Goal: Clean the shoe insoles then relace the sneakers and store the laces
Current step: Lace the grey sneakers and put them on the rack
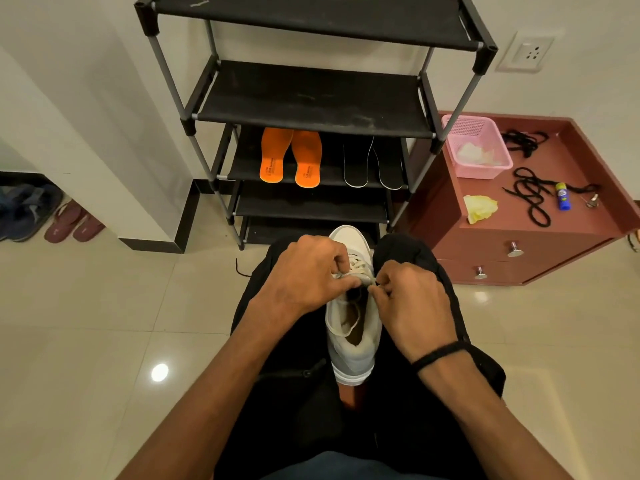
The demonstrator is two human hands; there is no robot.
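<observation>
A white sneaker (pixel 351 344) stands between my knees, toe pointing away from me. My left hand (pixel 306 273) and my right hand (pixel 410 299) meet over its eyelets, each pinching the cream lace (pixel 360 266) near the top of the tongue. Two orange insoles (pixel 291 157) and two black insoles (pixel 374 162) with white edges lie side by side on a lower shelf of the black shoe rack (pixel 311 98). Black laces (pixel 531 197) lie loose on the reddish cabinet top.
The reddish cabinet (pixel 526 244) at right also carries a pink basket (pixel 476 147), a yellow cloth (pixel 479 207) and a small blue tube (pixel 562 200). Sandals (pixel 74 225) sit on the tiled floor at far left. A black lace end (pixel 240 268) lies by my left knee.
</observation>
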